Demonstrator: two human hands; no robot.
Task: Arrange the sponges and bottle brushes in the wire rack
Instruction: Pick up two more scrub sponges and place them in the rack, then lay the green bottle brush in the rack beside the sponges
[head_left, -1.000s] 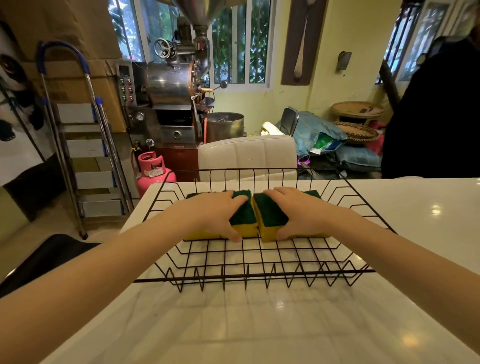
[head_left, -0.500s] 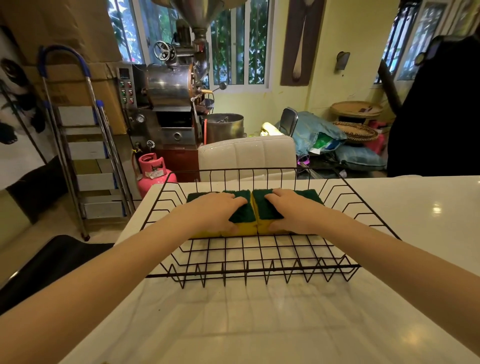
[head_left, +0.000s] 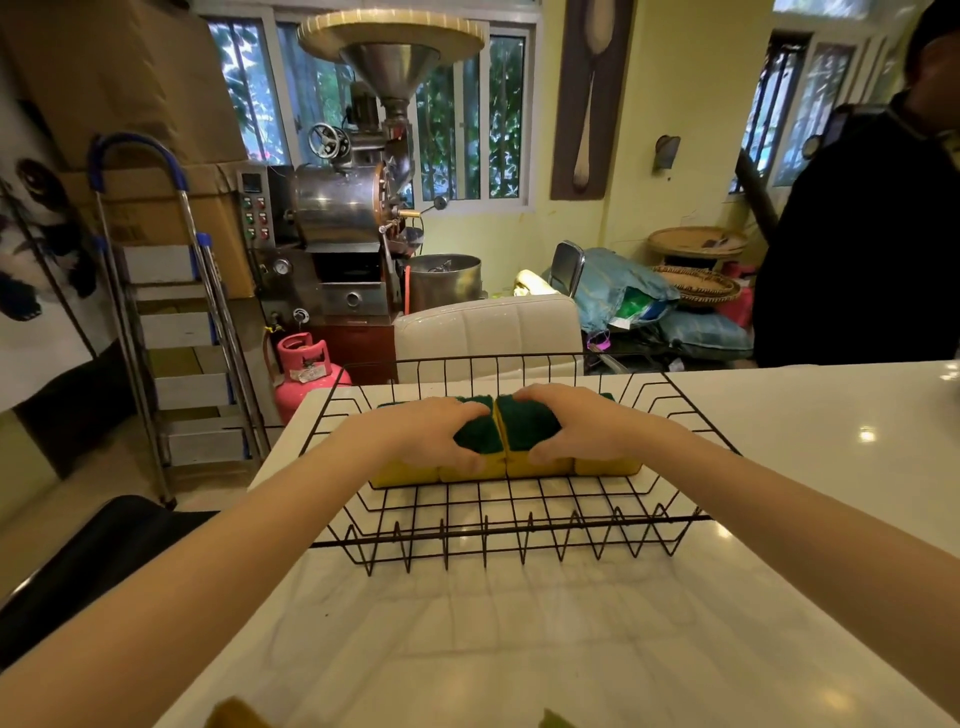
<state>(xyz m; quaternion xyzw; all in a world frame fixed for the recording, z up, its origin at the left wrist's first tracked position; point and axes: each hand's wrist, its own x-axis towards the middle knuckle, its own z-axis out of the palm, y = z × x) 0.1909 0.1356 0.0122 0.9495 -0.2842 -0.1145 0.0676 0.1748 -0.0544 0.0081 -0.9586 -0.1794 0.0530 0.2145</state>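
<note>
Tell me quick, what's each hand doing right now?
Left hand: closed over the left sponges in the wire rack.
Right hand: closed over the right sponges.

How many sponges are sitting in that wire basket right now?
4, going by the yellow fronts: sponges in one row across the back of the wire basket, two under the left hand, two under the right hand. The hands may hide more.

Daylight is coming in through the barred windows (head_left: 457, 114) behind, leaving the room evenly bright. Small glare spots are shining on the glossy white desk (head_left: 831, 447). Wide-angle distortion is bending the edges, and the near forearms are blurring softly.
</note>
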